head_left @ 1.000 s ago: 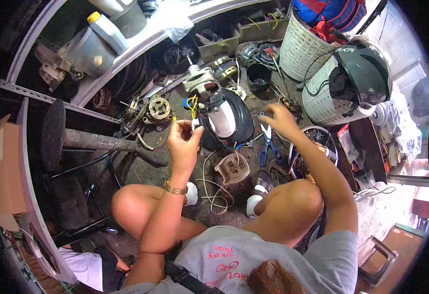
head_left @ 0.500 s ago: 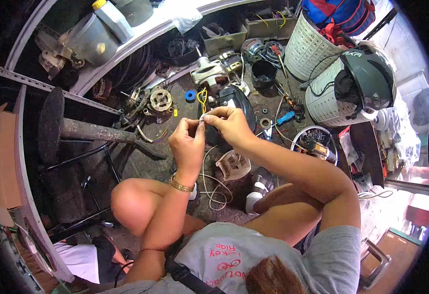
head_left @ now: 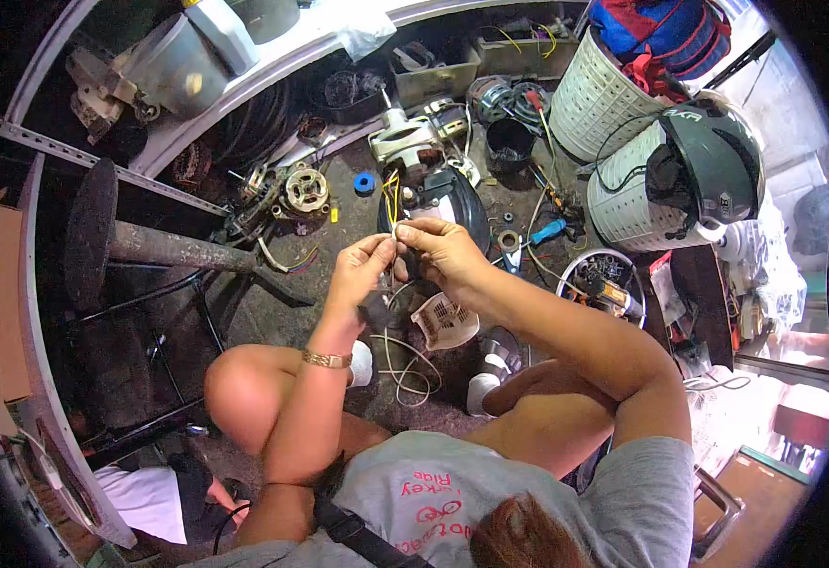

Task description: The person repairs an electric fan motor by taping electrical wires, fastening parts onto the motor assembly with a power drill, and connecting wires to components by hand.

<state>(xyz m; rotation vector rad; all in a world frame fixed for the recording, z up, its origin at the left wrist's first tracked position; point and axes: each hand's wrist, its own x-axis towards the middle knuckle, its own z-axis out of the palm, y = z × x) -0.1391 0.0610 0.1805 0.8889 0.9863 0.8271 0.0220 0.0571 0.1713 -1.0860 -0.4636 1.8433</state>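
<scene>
My left hand (head_left: 361, 269) is closed, thumb and fingertips pinched at the lower end of thin yellow wires (head_left: 393, 196). Against it, my right hand (head_left: 448, 256) pinches the same wire ends, its fingertips touching those of the left. The exact point of grip is small and partly covered by the fingers. Those wires come from a dark, rounded fan base (head_left: 462, 204) on the floor just beyond the hands. Below the hands lies a beige vented plastic cover (head_left: 445, 322), with a pale cord (head_left: 401, 374) looped beside it.
A blue tape roll (head_left: 364, 184), a blue-handled screwdriver (head_left: 549, 232) and a motor part (head_left: 306, 190) lie around the base. At right stand a white basket with a black helmet (head_left: 713, 161) and a bucket of small parts (head_left: 604, 284). A long-handled metal stand (head_left: 178, 250) is at left.
My left hand has shifted slightly down and its fingers have turned toward the right hand. Both hands remain together at the wire ends. The view has moved slightly.
</scene>
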